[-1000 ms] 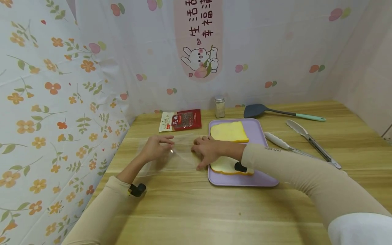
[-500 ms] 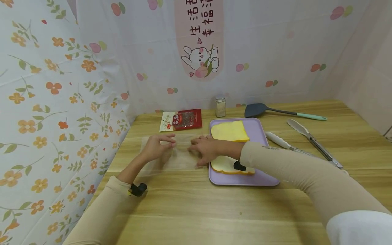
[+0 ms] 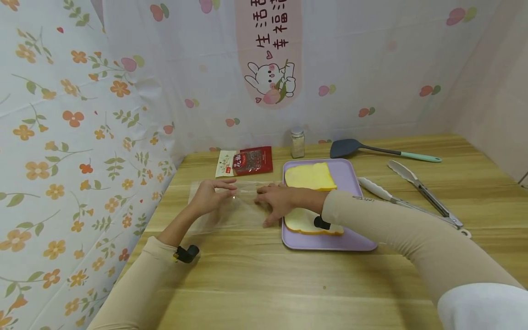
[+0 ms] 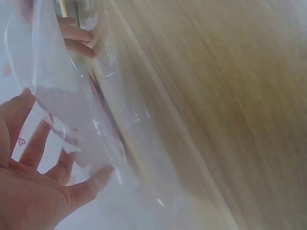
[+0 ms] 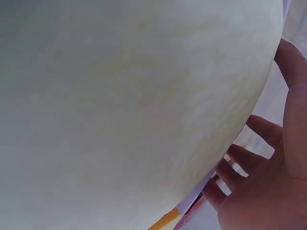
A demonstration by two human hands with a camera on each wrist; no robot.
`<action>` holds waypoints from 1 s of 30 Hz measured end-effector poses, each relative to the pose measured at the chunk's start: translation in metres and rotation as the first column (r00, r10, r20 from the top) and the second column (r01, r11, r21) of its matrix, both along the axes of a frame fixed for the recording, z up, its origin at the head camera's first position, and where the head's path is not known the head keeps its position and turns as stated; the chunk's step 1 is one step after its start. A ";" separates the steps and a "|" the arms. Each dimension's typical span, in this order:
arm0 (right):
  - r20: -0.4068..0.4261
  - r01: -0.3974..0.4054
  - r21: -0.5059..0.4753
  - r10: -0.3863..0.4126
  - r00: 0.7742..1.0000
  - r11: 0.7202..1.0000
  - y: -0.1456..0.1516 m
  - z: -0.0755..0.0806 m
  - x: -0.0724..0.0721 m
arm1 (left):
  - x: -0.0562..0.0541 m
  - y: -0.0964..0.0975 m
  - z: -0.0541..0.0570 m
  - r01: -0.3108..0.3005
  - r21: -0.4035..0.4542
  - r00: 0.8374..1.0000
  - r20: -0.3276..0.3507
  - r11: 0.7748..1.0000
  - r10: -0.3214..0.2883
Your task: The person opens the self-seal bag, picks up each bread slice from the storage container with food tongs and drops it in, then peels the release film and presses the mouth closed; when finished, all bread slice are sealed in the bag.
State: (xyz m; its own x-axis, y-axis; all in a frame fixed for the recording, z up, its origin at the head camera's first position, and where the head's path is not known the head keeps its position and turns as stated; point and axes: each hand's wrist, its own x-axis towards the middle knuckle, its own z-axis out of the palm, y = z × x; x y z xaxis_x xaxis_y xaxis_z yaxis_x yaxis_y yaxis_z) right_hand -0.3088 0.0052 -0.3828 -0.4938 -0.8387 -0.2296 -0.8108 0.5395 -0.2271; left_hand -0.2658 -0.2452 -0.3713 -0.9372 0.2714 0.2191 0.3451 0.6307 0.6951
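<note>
A thin clear plastic bag (image 3: 237,211) lies on the wooden table, left of the purple tray. My left hand (image 3: 209,198) holds its upper edge with thumb and fingertips; in the left wrist view the film (image 4: 57,72) rises from the thumb. My right hand (image 3: 278,201) reaches over the tray onto the bag's right side, fingers spread and thumb apart. The right wrist view shows those fingers (image 5: 261,132) with their tips hidden behind a close bread slice (image 5: 144,105). On the purple tray (image 3: 354,240) lie two bread slices, one yellow-topped (image 3: 309,175), one pale (image 3: 309,220) partly under the right forearm.
Behind the bag lies a red and cream spice packet (image 3: 252,160). A small lidded glass jar (image 3: 297,144) stands behind the tray. To the right lie a spatula with mint handle (image 3: 418,156) and metal tongs (image 3: 429,197). Patterned cloth (image 3: 198,82) hangs behind.
The plastic between the hands shifts slightly and its glints differ. Both hands stay nearly in place; the tray, bread and utensils have not moved.
</note>
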 end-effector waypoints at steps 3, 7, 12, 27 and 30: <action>0.005 -0.006 -0.029 0.006 1.000 1.000 0.002 -0.001 -0.001 | 0.000 -0.001 0.000 -0.002 -0.006 1.000 0.012 1.000 0.002; 0.009 -0.004 -0.056 0.004 1.000 0.998 0.003 -0.001 0.000 | 0.000 -0.002 -0.002 0.011 -0.013 1.000 0.007 1.000 -0.011; 0.038 0.019 -0.022 -0.018 0.999 1.000 0.005 0.000 0.002 | 0.001 -0.006 -0.004 0.003 -0.002 1.000 -0.004 1.000 -0.003; 0.027 0.031 0.065 -0.033 0.999 0.997 0.003 0.003 0.003 | 0.002 -0.004 -0.006 0.051 -0.139 0.993 0.117 0.989 -0.035; 0.038 0.037 0.058 -0.039 0.999 0.998 0.003 0.002 0.003 | 0.001 -0.002 -0.011 0.065 -0.210 0.992 0.120 0.976 -0.040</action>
State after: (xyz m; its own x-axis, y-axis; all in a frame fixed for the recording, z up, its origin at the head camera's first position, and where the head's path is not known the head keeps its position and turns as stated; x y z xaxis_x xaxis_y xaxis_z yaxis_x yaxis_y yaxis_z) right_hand -0.3054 0.0078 -0.3805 -0.5150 -0.8043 -0.2964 -0.7804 0.5830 -0.2261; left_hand -0.2646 -0.2468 -0.3823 -0.9358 0.3497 0.0435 0.3080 0.7517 0.5832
